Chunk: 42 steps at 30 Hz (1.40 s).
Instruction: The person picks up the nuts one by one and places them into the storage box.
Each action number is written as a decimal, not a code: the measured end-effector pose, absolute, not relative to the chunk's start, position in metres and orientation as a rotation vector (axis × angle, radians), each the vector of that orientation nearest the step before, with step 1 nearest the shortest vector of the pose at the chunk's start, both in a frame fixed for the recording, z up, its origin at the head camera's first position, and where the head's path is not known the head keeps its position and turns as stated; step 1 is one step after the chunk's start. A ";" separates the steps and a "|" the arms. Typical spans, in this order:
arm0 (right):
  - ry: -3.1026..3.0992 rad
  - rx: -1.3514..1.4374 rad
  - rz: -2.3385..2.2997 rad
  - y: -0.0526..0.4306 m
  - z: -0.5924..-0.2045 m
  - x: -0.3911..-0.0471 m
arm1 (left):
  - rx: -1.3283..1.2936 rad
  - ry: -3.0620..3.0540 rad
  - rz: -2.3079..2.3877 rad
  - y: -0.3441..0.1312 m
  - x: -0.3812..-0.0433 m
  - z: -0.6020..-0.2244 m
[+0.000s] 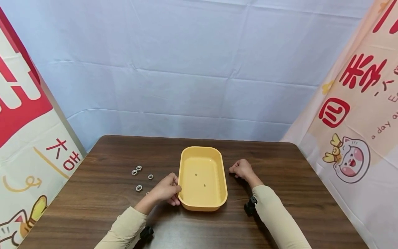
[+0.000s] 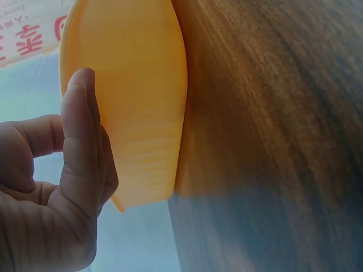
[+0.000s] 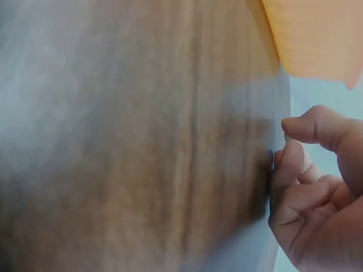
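A shallow yellow plastic tray (image 1: 203, 162) with rounded corners sits on the table. My left hand (image 1: 166, 189) holds its left side near the front, thumb at the rim and fingers along the outer wall (image 2: 144, 113). Inside lie a tiny ring-like piece (image 1: 196, 174) and another tiny piece (image 1: 204, 185). Right of the tray, low over the tabletop, my right hand (image 1: 243, 169) has its thumb and forefinger together. Between these fingertips a sliver of a small dark piece (image 3: 287, 137) shows, mostly hidden.
Several hex nuts lie left of the tray, among them a front one (image 1: 139, 188) and a single one (image 1: 150, 176); another is partly hidden by my left hand. The dark wooden table (image 1: 124, 148) ends at a pale cloth backdrop (image 1: 186, 86), with printed cloths at both sides.
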State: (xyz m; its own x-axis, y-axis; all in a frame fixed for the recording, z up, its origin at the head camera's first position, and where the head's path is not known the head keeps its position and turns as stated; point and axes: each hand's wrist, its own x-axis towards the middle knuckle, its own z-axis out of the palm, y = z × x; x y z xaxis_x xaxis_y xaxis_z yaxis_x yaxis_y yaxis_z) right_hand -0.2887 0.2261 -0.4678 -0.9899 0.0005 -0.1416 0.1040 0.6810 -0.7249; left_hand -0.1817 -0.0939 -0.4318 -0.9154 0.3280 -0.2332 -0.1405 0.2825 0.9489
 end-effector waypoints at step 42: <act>2.064 0.084 -2.221 0.239 -0.456 -0.254 | 0.159 2.170 1.658 -0.092 -0.177 -0.425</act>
State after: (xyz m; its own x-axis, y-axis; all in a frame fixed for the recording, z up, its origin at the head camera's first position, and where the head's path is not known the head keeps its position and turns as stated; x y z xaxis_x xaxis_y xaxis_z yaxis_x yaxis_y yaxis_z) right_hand -0.2536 0.2389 -0.4558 -0.9926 -0.0414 -0.1140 0.1167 -0.0705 -0.9907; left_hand -0.1771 -0.0922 -0.4246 -0.9120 0.3283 -0.2459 -0.1510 0.2886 0.9455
